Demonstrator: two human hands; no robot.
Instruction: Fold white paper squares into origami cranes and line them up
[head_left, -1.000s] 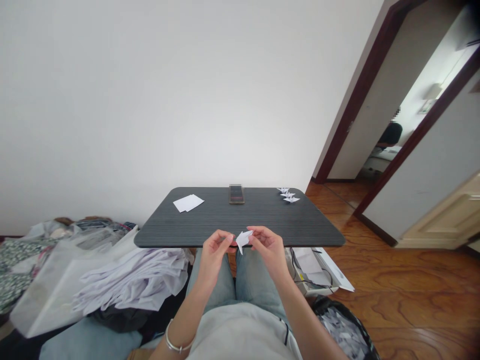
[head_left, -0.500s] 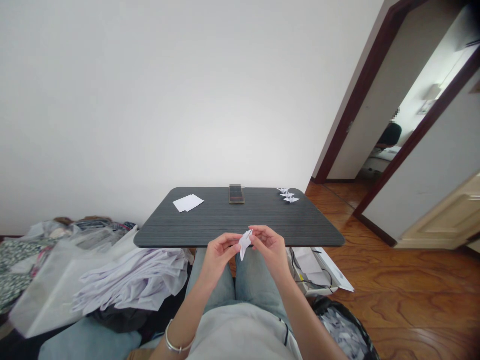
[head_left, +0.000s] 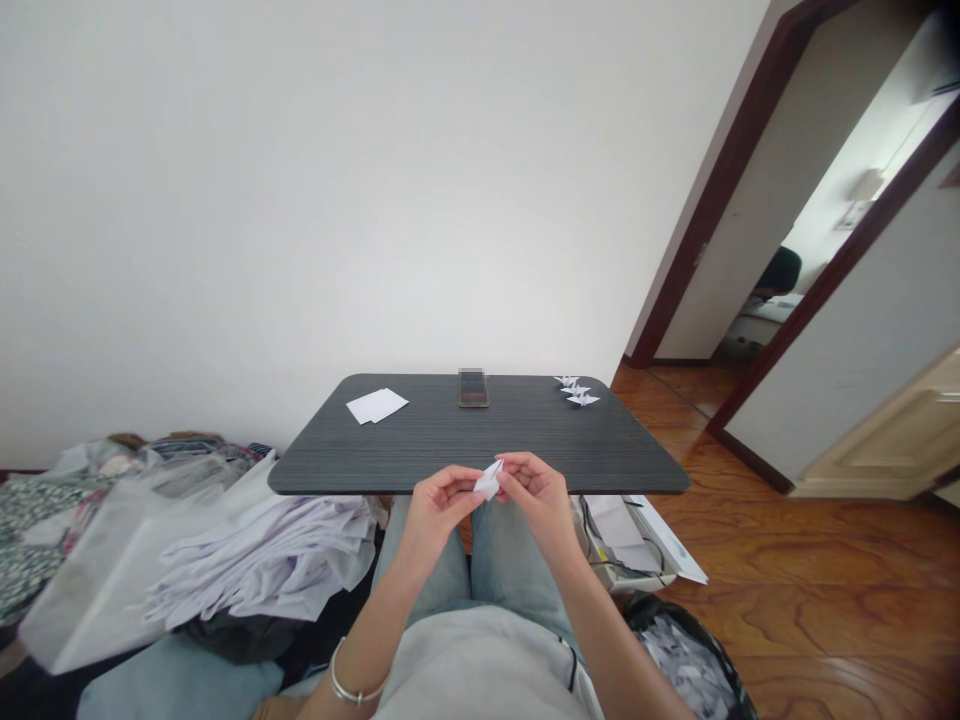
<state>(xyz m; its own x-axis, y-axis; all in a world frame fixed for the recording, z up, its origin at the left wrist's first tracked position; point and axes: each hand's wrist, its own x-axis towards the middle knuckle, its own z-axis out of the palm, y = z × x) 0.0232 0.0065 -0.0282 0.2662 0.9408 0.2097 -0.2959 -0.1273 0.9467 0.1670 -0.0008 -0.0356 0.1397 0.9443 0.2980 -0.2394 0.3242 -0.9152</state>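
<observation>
The folded white paper piece (head_left: 489, 482) sits at the centre of the grip, in front of the near edge of the table, pinched between both hands. The left hand (head_left: 444, 497) closes thumb and fingers on its left side; the right hand (head_left: 538, 490) closes on its upper right side. Compared with half a second ago, the long point that hung below the grip no longer shows, and the visible outline is shorter and more compact; the hands hold nearly the same position. This suggests that a fold or a turn of the piece is under way and that shaping is unfinished; which of the two cannot be told. The paper is thin, matte and crisp, with straight creased edges and a pointed upper tip. Beyond the grip extends the tabletop (head_left: 420, 440), dark grey, finely streaked, with rounded far corners. Straight ahead of the grip, at the far edge, stands a smartphone (head_left: 473, 388), rectangular and dark-screened. Ahead and to the right lies a row of folded paper cranes (head_left: 579, 398), white and sharp-winged. Ahead and to the left lie flat white paper sheets (head_left: 377, 406), overlapping and straight-edged. Below the grip are blue denim trouser legs (head_left: 431, 565).
</observation>
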